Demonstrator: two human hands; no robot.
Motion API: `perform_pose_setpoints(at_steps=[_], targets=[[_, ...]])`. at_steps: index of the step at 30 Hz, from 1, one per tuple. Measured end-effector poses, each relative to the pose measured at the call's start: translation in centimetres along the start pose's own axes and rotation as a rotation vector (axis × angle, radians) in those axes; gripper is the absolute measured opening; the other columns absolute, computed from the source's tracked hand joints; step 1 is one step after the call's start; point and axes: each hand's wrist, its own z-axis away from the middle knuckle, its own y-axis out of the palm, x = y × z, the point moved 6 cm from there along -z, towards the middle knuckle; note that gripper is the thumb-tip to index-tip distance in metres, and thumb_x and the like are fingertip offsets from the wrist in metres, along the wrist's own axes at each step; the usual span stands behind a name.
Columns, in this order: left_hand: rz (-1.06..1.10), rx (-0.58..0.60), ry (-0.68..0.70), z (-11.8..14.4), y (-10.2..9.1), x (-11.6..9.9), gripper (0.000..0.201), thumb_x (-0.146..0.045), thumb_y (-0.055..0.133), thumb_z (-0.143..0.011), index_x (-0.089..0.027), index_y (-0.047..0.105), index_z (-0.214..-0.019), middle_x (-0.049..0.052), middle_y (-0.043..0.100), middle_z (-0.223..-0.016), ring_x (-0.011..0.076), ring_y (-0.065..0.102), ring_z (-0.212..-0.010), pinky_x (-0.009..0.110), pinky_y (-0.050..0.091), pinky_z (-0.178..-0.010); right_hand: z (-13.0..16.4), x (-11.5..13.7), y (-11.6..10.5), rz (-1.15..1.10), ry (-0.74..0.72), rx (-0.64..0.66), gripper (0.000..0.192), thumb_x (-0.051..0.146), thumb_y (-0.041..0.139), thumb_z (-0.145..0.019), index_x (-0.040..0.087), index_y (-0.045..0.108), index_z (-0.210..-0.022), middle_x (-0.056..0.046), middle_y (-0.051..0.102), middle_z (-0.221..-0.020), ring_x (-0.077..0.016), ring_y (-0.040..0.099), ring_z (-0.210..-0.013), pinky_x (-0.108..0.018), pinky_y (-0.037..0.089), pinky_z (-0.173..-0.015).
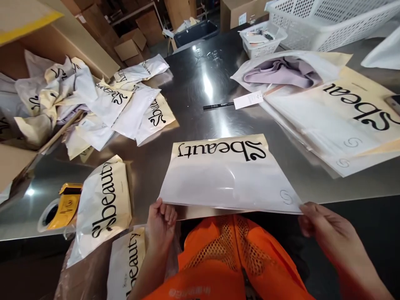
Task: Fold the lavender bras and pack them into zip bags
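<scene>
Nearest the camera, a person in an orange mesh vest (231,254) holds a flat white plastic mailer bag (228,177) by its two near corners. The left hand (161,223) has its fingers curled closed on the near left corner; the right hand (325,229) pinches the near right corner between thumb and fingertips. The bag, printed with a black script logo, lies flat on the near edge of a steel table (200,87), its near edge just overhanging.

The bag looks thin, light, limp and glossy, likely slippery on the polished metal. It appears flat and probably empty, so it should bend and sag if lifted from one point; the two near corners, or both side edges, seem the steadiest places to hold.

Near left, two more printed bags (106,204) hang off the table edge beside a yellow tape dispenser (64,206). On the right lies a stack of large bags (343,121), with a lilac garment (281,73) in a clear pouch behind it. A black pen (218,106) and a white tag (248,100) rest mid-table.

Far left, a heap of crumpled bags (93,100) spills from a cardboard box (46,46). Far right stand white plastic baskets (325,21). Beyond are more cartons.
</scene>
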Motion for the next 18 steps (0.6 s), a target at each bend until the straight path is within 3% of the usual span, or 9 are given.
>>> perform_pose_setpoints(at_steps=[2,4,5,7,9,11,14,16,18], targets=[[-0.037,0.017,0.119,0.3,-0.1,-1.2,0.04,-0.03,0.062,-0.071,-0.02,0.035,-0.044,-0.006,0.031,-0.035,0.0057,0.029,-0.028,0.018,0.027,-0.029,0.6,3.1,-0.2,0.371,-0.279,-0.159,0.034,0.058,0.052,-0.087,0.026,0.059,-0.078,-0.016,0.067,-0.085,-0.0355,0.065,-0.075,-0.052,0.049,-0.06],[-0.079,0.09,0.267,1.0,1.2,-3.3,0.041,-0.031,0.063,-0.071,-0.02,0.037,-0.042,-0.006,0.033,-0.035,0.0064,0.034,-0.03,0.018,0.036,-0.032,1.7,7.1,1.4,0.621,-0.626,-0.224,0.048,0.062,0.056,-0.084,0.021,0.059,-0.108,-0.024,0.061,-0.121,-0.0452,0.058,-0.112,-0.062,0.048,-0.081],[-0.103,0.141,0.338,1.4,2.2,-4.6,0.041,-0.032,0.064,-0.072,-0.02,0.038,-0.042,-0.005,0.035,-0.036,0.0072,0.038,-0.032,0.019,0.041,-0.035,2.1,8.8,2.8,0.703,-0.784,-0.171,0.056,0.061,0.058,-0.083,0.018,0.056,-0.119,-0.025,0.056,-0.131,-0.0463,0.052,-0.122,-0.064,0.045,-0.088],[-0.164,0.254,0.468,2.5,4.9,-7.8,0.043,-0.034,0.064,-0.075,-0.02,0.041,-0.042,-0.004,0.04,-0.037,0.0096,0.048,-0.038,0.022,0.05,-0.042,2.3,11.7,5.3,0.781,-1.019,-0.005,0.047,0.045,0.059,-0.088,0.019,0.055,-0.127,-0.018,0.06,-0.13,-0.0399,0.057,-0.12,-0.059,0.045,-0.093],[-0.192,0.361,0.617,3.9,7.9,-11.4,0.042,-0.035,0.062,-0.08,-0.021,0.044,-0.044,-0.005,0.044,-0.039,0.0117,0.057,-0.045,0.024,0.055,-0.05,1.5,14.3,6.1,0.732,-1.124,0.058,0.03,0.021,0.052,-0.09,0.023,0.062,-0.118,-0.009,0.071,-0.112,-0.0278,0.068,-0.098,-0.045,0.05,-0.086],[-0.146,0.459,0.779,5.2,11.3,-15.1,0.042,-0.033,0.051,-0.089,-0.021,0.047,-0.049,-0.007,0.044,-0.041,0.0112,0.063,-0.051,0.024,0.057,-0.057,-0.4,17.2,5.1,0.598,-1.098,0.06,0.024,0.016,0.048,-0.091,0.023,0.068,-0.102,-0.003,0.074,-0.089,-0.0188,0.068,-0.072,-0.033,0.05,-0.067],[-0.104,0.569,0.924,5.8,16.8,-19.6,0.05,-0.026,0.025,-0.098,-0.019,0.045,-0.054,-0.007,0.053,-0.046,0.0082,0.068,-0.062,0.023,0.055,-0.067,-3.8,21.4,2.5,0.356,-0.9,0.103,0.02,0.035,0.055,-0.093,0.021,0.07,-0.088,0.0,0.067,-0.071,-0.0129,0.059,-0.057,-0.026,0.041,-0.053],[-0.178,0.594,0.924,4.8,20.1,-21.4,0.053,-0.027,0.014,-0.1,-0.017,0.044,-0.057,-0.005,0.064,-0.059,0.0075,0.07,-0.071,0.028,0.054,-0.078,-5.9,23.3,1.4,0.179,-0.731,0.192,0.026,0.044,0.062,-0.089,0.02,0.069,-0.084,0.001,0.064,-0.067,-0.0108,0.056,-0.054,-0.023,0.04,-0.051],[-0.247,0.587,0.907,2.9,21.8,-21.5,0.049,-0.033,0.019,-0.1,-0.016,0.048,-0.065,-0.001,0.071,-0.078,0.0102,0.071,-0.084,0.034,0.052,-0.086,-7.7,23.5,1.2,0.027,-0.55,0.306,0.031,0.049,0.066,-0.084,0.019,0.068,-0.084,0.001,0.065,-0.069,-0.0106,0.057,-0.053,-0.021,0.041,-0.049]])
